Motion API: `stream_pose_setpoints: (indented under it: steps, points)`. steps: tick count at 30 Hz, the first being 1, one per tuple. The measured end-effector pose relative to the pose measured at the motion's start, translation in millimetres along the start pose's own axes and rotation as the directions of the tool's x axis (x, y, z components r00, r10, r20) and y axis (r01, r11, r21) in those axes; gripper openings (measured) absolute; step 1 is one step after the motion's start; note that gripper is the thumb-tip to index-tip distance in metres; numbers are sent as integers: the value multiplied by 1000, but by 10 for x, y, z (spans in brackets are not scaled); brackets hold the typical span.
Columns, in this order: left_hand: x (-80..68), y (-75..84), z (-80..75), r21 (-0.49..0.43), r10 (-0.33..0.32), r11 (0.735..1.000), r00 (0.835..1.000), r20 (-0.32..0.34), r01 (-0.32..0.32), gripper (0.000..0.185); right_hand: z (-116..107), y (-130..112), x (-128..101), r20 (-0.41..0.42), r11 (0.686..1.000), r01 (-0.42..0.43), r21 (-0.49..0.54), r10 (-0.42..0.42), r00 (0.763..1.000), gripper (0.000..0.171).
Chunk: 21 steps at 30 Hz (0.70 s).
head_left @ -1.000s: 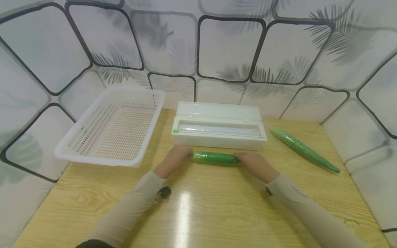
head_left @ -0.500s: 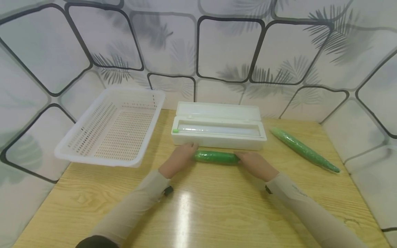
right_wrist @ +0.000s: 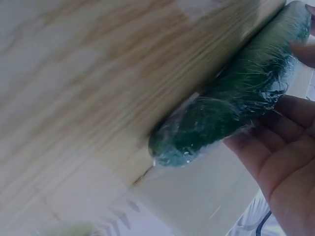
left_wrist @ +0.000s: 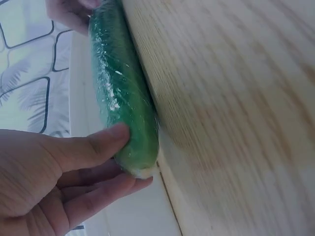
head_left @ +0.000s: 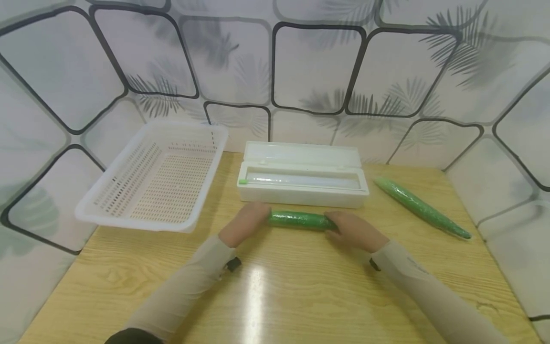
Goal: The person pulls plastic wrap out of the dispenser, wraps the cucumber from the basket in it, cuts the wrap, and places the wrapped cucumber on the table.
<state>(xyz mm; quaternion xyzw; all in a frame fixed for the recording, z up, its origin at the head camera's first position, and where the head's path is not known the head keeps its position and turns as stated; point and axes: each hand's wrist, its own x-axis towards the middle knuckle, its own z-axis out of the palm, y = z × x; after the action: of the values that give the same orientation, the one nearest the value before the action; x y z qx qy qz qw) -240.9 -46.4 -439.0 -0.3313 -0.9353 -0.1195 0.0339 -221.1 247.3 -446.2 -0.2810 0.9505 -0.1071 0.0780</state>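
Observation:
A short green cucumber wrapped in clear film [head_left: 298, 220] lies on the wooden table just in front of a white film dispenser box [head_left: 302, 179]. My left hand [head_left: 248, 220] holds its left end, with the thumb [left_wrist: 93, 147] on top of the cucumber [left_wrist: 120, 98] and the fingers curled under the tip. My right hand [head_left: 349, 228] cups the right end. In the right wrist view the fingers [right_wrist: 275, 142] lie behind the wrapped cucumber [right_wrist: 236, 98] and the thumb shows at the frame's edge.
A white perforated basket [head_left: 92, 210] stands at the back left with its near corner over the table edge. A second, longer wrapped cucumber [head_left: 421, 206] lies at the right. Patterned walls close in the table on three sides.
My left hand went up toward the box and came back a little. The cucumber stayed between both hands, and its right end now sits slightly nearer to me.

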Motion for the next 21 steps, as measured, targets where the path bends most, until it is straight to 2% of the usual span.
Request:
stream_pose_setpoints:
  steps: [3,8,11,14,18,21]
  points:
    - [11,20,-19,7,-16,1000,999,43,16,11,-7,-11,-20,-4,999,20,-35,-20,1000,50]
    - [58,38,-7,22,-45,999,996,83,43,4,-22,-36,-30,-74,992,81,-94,-88,993,46]
    - [78,42,5,28,-56,998,994,90,54,13,-16,-42,-28,-109,990,89,-112,-101,989,44]
    - [83,48,4,33,-66,998,992,104,63,20,4,-36,-23,-138,989,78,-128,-96,986,43]
    - [84,50,-11,-6,-71,997,992,101,72,16,33,-15,-7,-151,994,49,-99,-64,986,42]
    - [71,44,-27,-43,-54,997,996,67,57,8,37,7,6,-138,998,33,-52,-40,990,41]
